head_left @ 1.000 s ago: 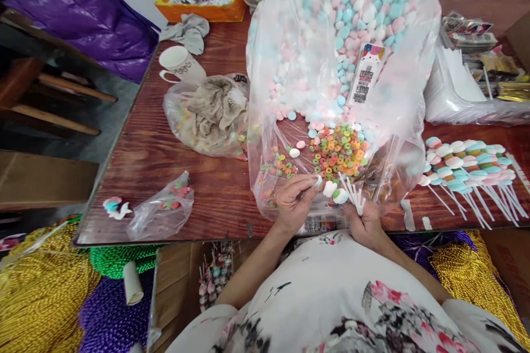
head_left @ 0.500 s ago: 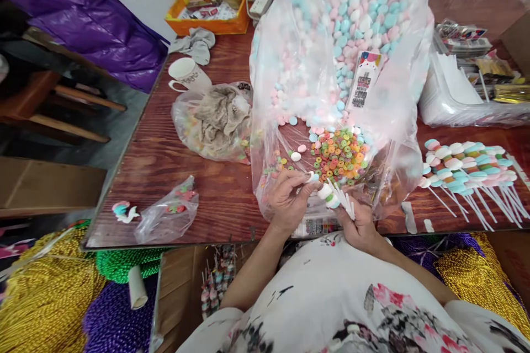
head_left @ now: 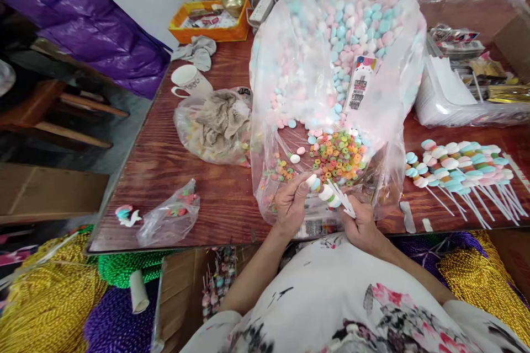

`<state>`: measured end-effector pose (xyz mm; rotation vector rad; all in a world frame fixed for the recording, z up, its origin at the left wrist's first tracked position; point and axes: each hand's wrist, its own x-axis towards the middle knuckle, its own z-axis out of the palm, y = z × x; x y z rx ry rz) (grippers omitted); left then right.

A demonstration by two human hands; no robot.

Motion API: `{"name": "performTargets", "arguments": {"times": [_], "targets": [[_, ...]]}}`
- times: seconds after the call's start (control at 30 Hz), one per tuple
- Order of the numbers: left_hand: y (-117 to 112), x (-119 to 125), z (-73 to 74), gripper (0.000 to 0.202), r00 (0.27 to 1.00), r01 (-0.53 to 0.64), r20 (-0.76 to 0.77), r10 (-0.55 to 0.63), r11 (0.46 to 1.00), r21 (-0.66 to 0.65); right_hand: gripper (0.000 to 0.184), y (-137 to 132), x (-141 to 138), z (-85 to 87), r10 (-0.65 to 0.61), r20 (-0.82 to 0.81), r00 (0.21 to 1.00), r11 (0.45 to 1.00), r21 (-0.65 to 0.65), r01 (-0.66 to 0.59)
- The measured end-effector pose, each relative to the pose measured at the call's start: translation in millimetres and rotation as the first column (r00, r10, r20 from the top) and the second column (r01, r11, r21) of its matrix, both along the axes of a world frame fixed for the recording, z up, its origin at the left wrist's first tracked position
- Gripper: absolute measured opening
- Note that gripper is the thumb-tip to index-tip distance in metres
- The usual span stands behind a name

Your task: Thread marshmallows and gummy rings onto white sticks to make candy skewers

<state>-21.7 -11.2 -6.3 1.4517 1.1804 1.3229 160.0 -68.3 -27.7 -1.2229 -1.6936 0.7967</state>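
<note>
My left hand (head_left: 290, 202) pinches a small white and blue candy piece (head_left: 313, 181) at its fingertips. My right hand (head_left: 361, 220) is closed round a bundle of thin white sticks (head_left: 344, 202), with a white and green candy piece (head_left: 329, 195) on the tip of one. Both hands rest on the near edge of a large clear bag (head_left: 389, 94) holding pastel pink, blue and white candies (head_left: 343, 33). A pile of small coloured ring candies (head_left: 337, 154) lies in the bag just beyond my fingers.
Finished candy sticks (head_left: 455, 162) lie in a row on the wooden table (head_left: 165, 160) to the right. To the left sit a clear bag with a crumpled cloth (head_left: 217, 121), a white mug (head_left: 188, 81), a small bag (head_left: 169, 218) and an orange tray (head_left: 207, 19).
My left hand has brought its candy piece closer to the stick tips in my right hand. The view has tilted slightly; the hands stay at the bag's near edge.
</note>
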Motion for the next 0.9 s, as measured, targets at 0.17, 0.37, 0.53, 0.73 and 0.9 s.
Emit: {"name": "performTargets", "arguments": {"times": [0.17, 0.37, 0.53, 0.73, 0.9], "targets": [[1, -6, -2.4, 0.030, 0.946, 0.042, -0.322, 0.044, 0.966, 0.255, 0.020, 2, -2, 10.1, 0.049, 0.031, 0.998, 0.998, -0.042, -0.048], [10, -8, -3.6, 0.044, 0.905, 0.147, -0.419, 0.071, 0.873, 0.465, 0.019, 4, 5, 18.2, 0.025, 0.087, 0.996, 0.998, 0.060, -0.030], [2, 5, -5.0, 0.030, 0.967, 0.040, -0.252, 0.046, 0.945, 0.325, 0.019, 0, 7, 18.9, 0.016, 0.068, 0.998, 0.998, 0.067, -0.021], [-8, 27, 5.7, 0.026, 0.996, 0.090, 0.008, -0.091, 0.989, 0.121, 0.019, -11, 8, 20.8, -0.037, 0.082, 0.996, 0.993, 0.112, 0.028], [2, 20, 21.7, 0.039, 0.914, 0.026, 0.406, -0.015, 0.999, -0.022, 0.013, -30, 77, 16.3, -0.474, 0.154, 0.867, 0.879, 0.138, 0.456]]}}
